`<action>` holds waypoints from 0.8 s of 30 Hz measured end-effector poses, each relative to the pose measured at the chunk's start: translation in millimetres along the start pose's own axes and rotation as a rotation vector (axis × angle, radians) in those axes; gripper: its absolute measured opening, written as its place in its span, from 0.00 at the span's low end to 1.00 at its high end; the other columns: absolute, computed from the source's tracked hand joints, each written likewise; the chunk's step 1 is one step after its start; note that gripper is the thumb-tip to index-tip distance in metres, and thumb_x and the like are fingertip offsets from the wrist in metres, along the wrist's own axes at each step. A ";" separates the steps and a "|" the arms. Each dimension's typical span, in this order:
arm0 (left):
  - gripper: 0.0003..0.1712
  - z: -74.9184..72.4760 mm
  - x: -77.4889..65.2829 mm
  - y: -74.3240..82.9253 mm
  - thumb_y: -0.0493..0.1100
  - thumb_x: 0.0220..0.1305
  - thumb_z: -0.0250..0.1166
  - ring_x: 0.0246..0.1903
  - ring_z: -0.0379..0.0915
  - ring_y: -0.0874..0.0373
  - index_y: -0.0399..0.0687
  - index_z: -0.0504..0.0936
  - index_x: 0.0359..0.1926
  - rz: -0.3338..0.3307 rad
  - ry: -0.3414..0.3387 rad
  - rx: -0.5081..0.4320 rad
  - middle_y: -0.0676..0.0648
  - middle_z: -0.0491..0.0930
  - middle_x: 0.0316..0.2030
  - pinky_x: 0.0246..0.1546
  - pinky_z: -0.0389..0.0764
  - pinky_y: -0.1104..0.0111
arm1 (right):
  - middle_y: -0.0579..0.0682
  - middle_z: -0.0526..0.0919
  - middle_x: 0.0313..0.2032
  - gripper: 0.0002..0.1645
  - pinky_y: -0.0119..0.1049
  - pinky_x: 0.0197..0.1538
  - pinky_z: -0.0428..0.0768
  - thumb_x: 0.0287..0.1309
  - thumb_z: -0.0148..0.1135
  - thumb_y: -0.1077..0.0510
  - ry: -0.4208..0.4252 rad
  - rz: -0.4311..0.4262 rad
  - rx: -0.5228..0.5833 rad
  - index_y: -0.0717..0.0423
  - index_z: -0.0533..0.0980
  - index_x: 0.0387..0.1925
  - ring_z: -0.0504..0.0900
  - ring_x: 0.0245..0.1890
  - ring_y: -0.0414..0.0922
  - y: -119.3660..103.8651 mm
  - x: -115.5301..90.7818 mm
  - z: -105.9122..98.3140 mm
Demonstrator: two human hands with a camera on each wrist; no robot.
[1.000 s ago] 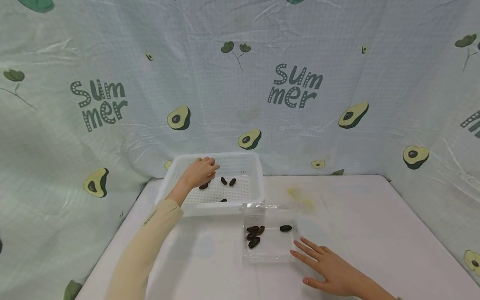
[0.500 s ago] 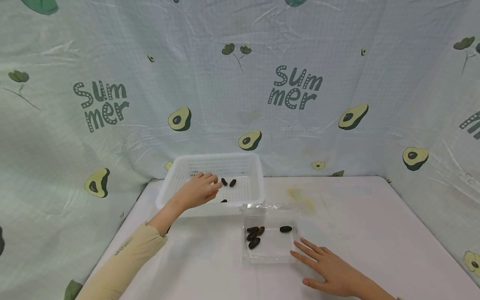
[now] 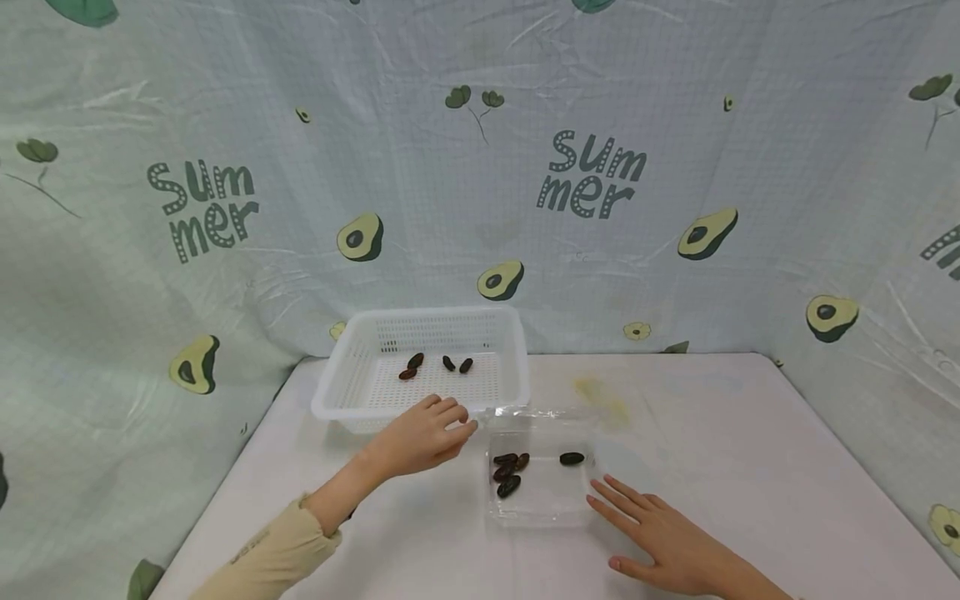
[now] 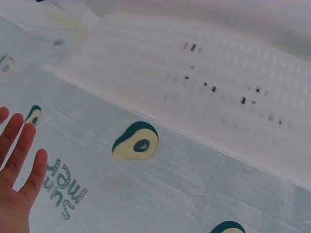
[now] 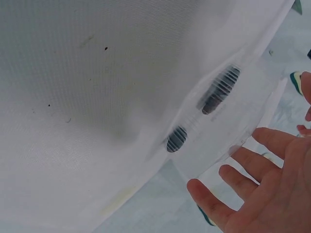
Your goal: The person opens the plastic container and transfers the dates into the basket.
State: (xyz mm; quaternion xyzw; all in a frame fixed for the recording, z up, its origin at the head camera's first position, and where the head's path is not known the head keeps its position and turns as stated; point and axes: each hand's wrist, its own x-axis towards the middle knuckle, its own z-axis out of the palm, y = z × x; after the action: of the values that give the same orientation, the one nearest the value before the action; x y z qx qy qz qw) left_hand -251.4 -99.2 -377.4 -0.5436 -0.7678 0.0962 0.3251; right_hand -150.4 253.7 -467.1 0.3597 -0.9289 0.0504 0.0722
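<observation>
My left hand is over the front rim of a white perforated plastic basket, beside a clear plastic box. Its fingers bend down and the thumb is hidden; I cannot tell whether it holds anything. In the left wrist view, several of its fingers show at the edge. Dark brown dates lie in the basket, among them one date at its left. Several dates cluster at the box's left side, with a lone date at its right. My right hand spreads its fingers along the box's right edge.
Box and basket stand close together on a white-covered table, the basket farther back on the left. A hanging sheet printed with avocados closes off the back and both sides. A yellowish stain marks the cover behind the box.
My left hand has come out of the basket, toward me and to the right, near the box. Dates at the basket's left are uncovered. My right hand has barely moved.
</observation>
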 end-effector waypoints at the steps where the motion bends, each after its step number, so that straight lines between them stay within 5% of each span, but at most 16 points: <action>1: 0.12 0.8 2.4 4.8 0.45 0.52 0.62 0.34 0.70 0.61 0.52 0.74 0.39 0.011 -0.002 0.002 0.55 0.74 0.33 0.35 0.71 0.70 | 0.47 0.58 0.66 0.38 0.45 0.46 0.73 0.56 0.48 0.36 0.010 -0.001 -0.008 0.44 0.55 0.66 0.41 0.68 0.32 0.3 -0.7 0.1; 14: 0.14 25.1 47.8 52.5 0.49 0.60 0.55 0.40 0.70 0.64 0.55 0.73 0.47 0.087 -0.046 -0.027 0.57 0.74 0.39 0.41 0.71 0.73 | 0.46 0.58 0.66 0.38 0.47 0.44 0.73 0.56 0.47 0.35 0.001 0.029 0.003 0.43 0.56 0.65 0.42 0.67 0.31 -2.5 -7.0 0.4; 24: 0.19 59.4 81.9 79.9 0.54 0.61 0.53 0.45 0.69 0.65 0.58 0.71 0.53 0.120 -0.236 -0.026 0.58 0.74 0.46 0.40 0.72 0.74 | 0.44 0.56 0.67 0.39 0.46 0.45 0.74 0.55 0.49 0.36 0.042 0.003 -0.041 0.43 0.55 0.66 0.45 0.67 0.34 -3.7 -10.5 1.9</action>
State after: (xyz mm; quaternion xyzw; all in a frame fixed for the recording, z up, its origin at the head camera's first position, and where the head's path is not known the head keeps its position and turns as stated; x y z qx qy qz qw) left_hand -241.8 17.8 -430.8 -0.5775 -0.7680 0.1689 0.2193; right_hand -140.4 257.7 -470.6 0.3556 -0.9286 0.0390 0.0989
